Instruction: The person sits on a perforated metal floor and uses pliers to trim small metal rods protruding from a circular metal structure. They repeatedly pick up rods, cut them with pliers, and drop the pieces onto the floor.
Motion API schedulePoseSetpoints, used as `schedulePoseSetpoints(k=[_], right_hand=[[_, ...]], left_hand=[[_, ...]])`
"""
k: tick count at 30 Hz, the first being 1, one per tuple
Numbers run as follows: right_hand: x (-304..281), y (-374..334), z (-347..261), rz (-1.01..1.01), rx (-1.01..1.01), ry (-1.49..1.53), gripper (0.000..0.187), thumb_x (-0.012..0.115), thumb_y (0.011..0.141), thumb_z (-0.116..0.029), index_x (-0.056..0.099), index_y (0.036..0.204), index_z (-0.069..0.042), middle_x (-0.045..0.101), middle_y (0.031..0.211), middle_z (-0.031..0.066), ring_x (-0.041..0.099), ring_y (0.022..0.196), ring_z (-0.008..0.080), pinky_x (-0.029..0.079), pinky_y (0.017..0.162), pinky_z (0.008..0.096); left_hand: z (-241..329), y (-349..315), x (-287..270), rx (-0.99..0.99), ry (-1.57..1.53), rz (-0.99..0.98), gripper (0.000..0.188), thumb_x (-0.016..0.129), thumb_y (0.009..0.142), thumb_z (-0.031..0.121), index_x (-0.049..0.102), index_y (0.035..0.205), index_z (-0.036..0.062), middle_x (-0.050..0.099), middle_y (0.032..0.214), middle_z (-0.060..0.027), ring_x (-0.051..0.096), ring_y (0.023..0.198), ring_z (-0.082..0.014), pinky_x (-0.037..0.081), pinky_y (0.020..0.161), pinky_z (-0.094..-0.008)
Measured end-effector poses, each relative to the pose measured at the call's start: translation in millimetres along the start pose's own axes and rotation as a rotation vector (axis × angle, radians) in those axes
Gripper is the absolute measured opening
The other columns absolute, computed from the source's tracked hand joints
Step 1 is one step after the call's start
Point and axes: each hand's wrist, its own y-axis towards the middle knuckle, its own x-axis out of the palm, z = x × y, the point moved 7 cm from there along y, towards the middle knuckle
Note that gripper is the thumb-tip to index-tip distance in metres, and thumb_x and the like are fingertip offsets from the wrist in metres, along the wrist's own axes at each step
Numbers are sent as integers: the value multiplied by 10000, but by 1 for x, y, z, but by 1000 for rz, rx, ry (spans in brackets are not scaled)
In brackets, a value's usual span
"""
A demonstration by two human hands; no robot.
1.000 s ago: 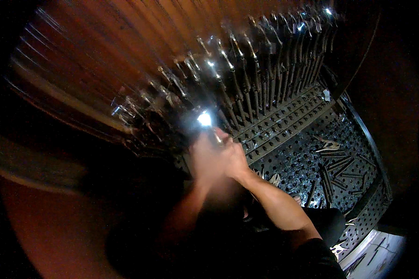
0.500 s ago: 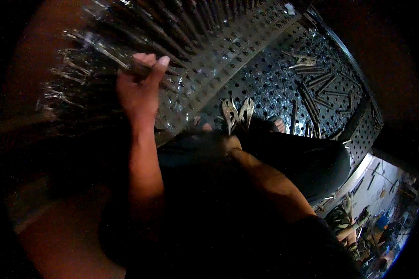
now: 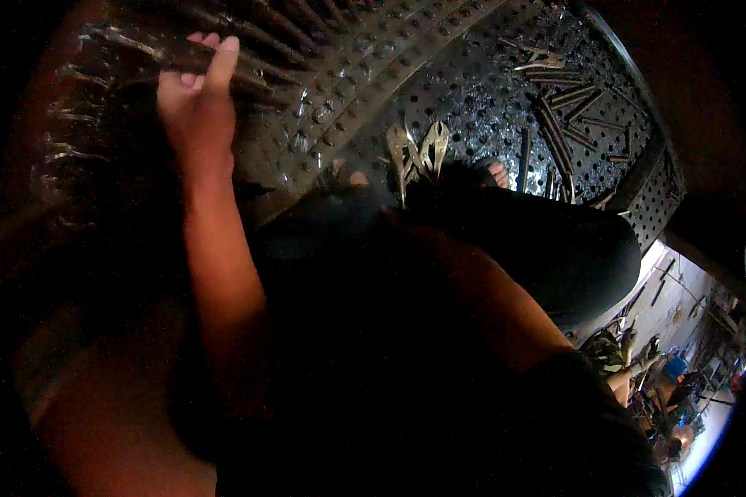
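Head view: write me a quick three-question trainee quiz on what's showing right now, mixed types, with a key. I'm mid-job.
1. Multiple choice: what are the fingers of the left hand curled around?
A) a hammer
B) a dark rod
C) a rag

2. True or false: the loose dark bars lie to the picture's right of the two pale pliers-like tools that show between the feet.

3. Short answer: can the right hand's grip be judged here, and why?

Key: 1. B. 2. True. 3. No; darkness hides the right hand.
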Motion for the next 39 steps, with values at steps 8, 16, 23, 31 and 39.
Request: schedulePoseSetpoints(k=[8,16,23,31,39], right_hand=[[4,4,14,47,1,-34,455,595,923,-449,707,984,-12,716,842,173,685,765,353,537,676,472],[-20,49,12,347,-76,-189,547,558,951,-514,687,945,17,698,819,207,666,746,398,520,664,501],[-3,113,-2,518,-206,-318,634,526,976,-570,669,911,43,682,799,237,650,731,436,505,654,527],[-72,-29,-99,855,24,474,629,442,1034,-554,623,885,29,654,789,272,629,772,481,487,683,528],[-154,-170,-189,1003,-374,490,427,500,1045,-376,655,1019,21,670,886,280,639,837,472,492,701,496]], left_hand=[[-4,-3,-7,15,-1,10,250,774,877,74,549,976,30,614,964,-21,574,919,-115,450,865,-266],[12,-5,-6,408,399,-50,323,739,904,99,434,803,122,413,777,42,396,749,-113,386,756,-290],[1,-48,-56,-47,84,169,598,711,916,69,436,1434,-48,516,1445,-216,523,1332,-296,381,1154,-378],[-57,-125,-6,-85,67,-30,483,715,912,71,533,1355,9,618,1322,-151,560,1277,-255,445,1077,-374],[-79,-144,80,-163,184,-298,506,732,932,232,550,1358,28,459,1486,-180,460,1374,-308,384,1134,-417]])
